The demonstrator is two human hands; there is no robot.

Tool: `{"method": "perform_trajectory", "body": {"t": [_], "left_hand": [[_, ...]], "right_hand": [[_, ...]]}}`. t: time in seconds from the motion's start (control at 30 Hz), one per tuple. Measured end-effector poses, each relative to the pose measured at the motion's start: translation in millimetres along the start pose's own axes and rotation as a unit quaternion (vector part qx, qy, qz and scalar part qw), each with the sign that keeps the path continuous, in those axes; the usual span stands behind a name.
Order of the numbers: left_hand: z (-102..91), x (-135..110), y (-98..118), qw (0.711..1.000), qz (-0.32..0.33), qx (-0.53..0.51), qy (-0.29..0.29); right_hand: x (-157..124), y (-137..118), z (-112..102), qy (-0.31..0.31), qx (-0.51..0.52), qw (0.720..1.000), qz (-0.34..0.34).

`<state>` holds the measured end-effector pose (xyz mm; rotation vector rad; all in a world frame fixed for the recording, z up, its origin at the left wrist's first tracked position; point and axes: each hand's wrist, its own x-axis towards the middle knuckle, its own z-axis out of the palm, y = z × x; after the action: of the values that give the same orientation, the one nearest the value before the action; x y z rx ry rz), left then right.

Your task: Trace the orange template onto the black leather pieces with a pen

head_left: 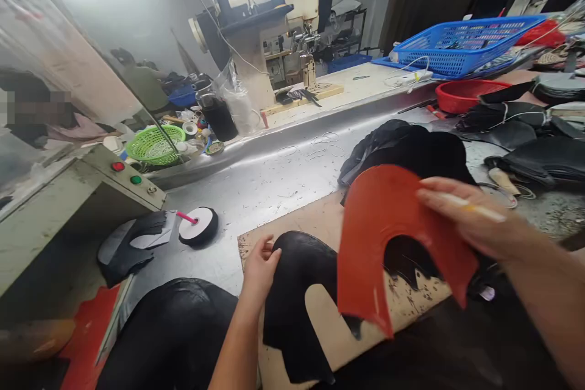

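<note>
My right hand [479, 213] grips the upper edge of a red, U-shaped template [365, 219], held tilted above the work board. Tucked in the same hand is a slim white and yellow pen-like stick [475, 206]. Below and left of the template, a black U-shaped leather piece [292, 298] lies on the board [322, 317]. With fingers curled, my left hand [260, 268] pinches this piece at its upper left edge. Behind the template sits a heap of black pieces [411, 140]; its lower part is hidden.
A sewing machine [297, 0] stands at the back. A blue basket [461, 52] and a red bowl [466, 94] are at the right. On the metal table [260, 195] sits a tape roll [198, 225]. More black pieces [169, 329] lie front left, near a control box [100, 177].
</note>
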<state>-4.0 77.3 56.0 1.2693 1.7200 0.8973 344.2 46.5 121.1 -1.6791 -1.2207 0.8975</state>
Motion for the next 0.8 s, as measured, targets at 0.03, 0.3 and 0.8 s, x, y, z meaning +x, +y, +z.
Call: {"method": "perform_trajectory", "body": {"t": [0.03,0.3,0.8], "left_hand": [[-6.2,-1.9,-0.8,1.000,0.006,0.018,0.024],[-10.5,-67.5,-45.3,0.943,0.222,0.238,0.070],[12.6,-87.0,-84.5,0.904,0.274,0.322,0.071]], "right_hand": [[-4.7,-1.1,19.0,-0.072,0.052,0.996,0.024],[-16.2,16.9,152.9,-0.262,-0.047,0.961,-0.076],[-31.9,52.7,170.6,-0.182,-0.227,0.894,-0.341]]}}
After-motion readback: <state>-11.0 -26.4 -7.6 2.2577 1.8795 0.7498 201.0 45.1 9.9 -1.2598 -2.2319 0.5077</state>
